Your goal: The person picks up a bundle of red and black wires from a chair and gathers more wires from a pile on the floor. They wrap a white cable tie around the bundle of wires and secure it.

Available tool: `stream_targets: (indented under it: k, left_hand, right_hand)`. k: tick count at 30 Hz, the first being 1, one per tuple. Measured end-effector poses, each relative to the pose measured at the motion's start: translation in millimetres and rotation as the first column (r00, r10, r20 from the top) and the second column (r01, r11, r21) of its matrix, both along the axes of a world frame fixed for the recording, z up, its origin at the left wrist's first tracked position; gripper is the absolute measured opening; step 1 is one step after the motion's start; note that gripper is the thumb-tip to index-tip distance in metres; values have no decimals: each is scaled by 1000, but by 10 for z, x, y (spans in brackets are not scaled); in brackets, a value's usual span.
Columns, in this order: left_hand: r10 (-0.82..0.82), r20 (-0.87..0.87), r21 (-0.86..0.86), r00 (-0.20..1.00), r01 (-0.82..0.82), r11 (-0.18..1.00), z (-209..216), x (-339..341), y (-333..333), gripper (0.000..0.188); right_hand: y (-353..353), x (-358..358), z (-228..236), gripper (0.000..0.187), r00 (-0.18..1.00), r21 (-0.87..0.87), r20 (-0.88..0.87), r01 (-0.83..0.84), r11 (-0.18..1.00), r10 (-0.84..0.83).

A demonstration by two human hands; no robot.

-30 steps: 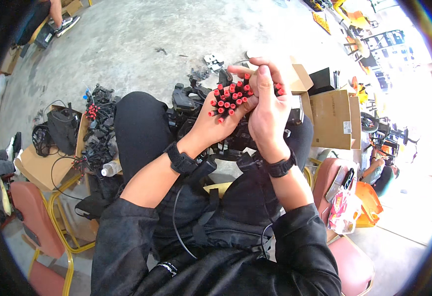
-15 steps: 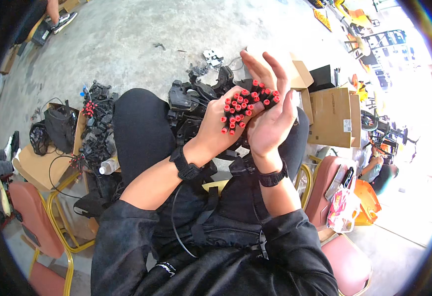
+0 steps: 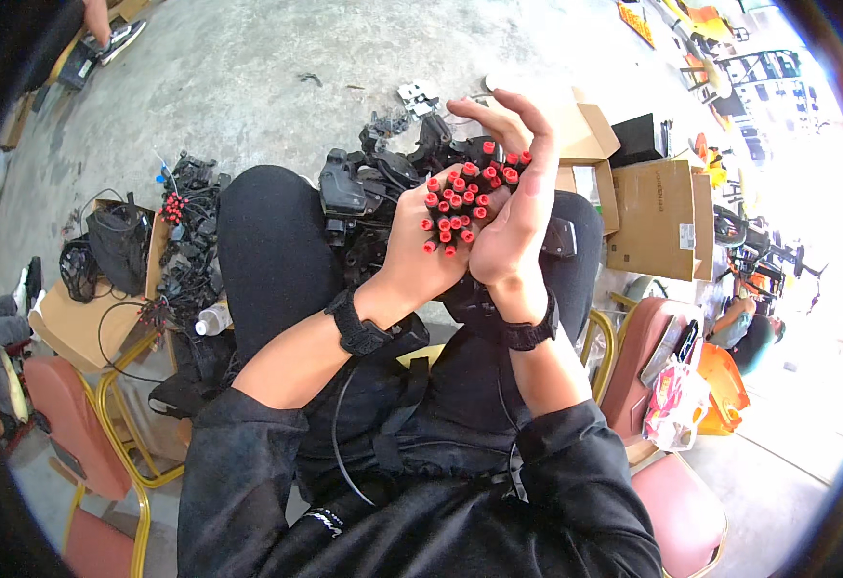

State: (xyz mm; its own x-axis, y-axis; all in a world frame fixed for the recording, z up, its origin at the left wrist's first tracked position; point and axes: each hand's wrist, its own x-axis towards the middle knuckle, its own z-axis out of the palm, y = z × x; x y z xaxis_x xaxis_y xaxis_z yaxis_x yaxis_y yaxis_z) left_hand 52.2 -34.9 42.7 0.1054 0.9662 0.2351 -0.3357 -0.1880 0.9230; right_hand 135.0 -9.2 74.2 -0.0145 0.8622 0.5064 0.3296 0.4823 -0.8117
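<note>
A bundle of red-tipped black cable connectors (image 3: 455, 199) is gathered above my lap, with the red ends facing up. My left hand (image 3: 407, 241) is closed around it from the left. Against the bundle's right side rests the palm of my right hand (image 3: 518, 217), its fingers stretched upward and bent a little to the left over the connectors. Behind and below both hands lies a heap of black plastic parts with cables (image 3: 344, 188). The lower lengths of the bundle are hidden by my hands.
On the left stand an opened cardboard box (image 3: 79, 323), a pile of black cabled parts (image 3: 190, 250) and a clear bottle (image 3: 213, 319). At the right are a large cardboard box (image 3: 653, 217), a pink chair (image 3: 638, 371) and an orange bag (image 3: 723, 390). Other people sit near the edges.
My right hand has moved left against the bundle, and its fingers now lean over the connectors. The red ends have drawn closer together and shifted slightly left.
</note>
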Motion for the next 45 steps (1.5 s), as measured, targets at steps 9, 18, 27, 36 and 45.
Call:
stream_targets:
  k: [9,18,27,36,45]
  left_hand:
    - [32,145,-77,989,-21,997,-100,1,27,19]
    - [-54,-88,42,995,58,997,48,-100,43,16]
    - [-213,-25,-131,977,208,969,220,-200,36,17]
    - [-192,-218,278,957,249,928,177,-300,47,34]
    - [-317,-380,209,869,414,886,212,-504,-17,27]
  right_hand:
    - [9,140,-53,80,950,-92,262,198,976,-168]
    - [-53,350,-5,46,979,-393,-71,-203,897,190]
    - [-184,445,28,16,954,-244,-177,-280,929,242]
    - [-288,343,156,31,973,88,232,-26,996,5]
    - [-662,465,411,44,914,-194,313,-205,959,258]
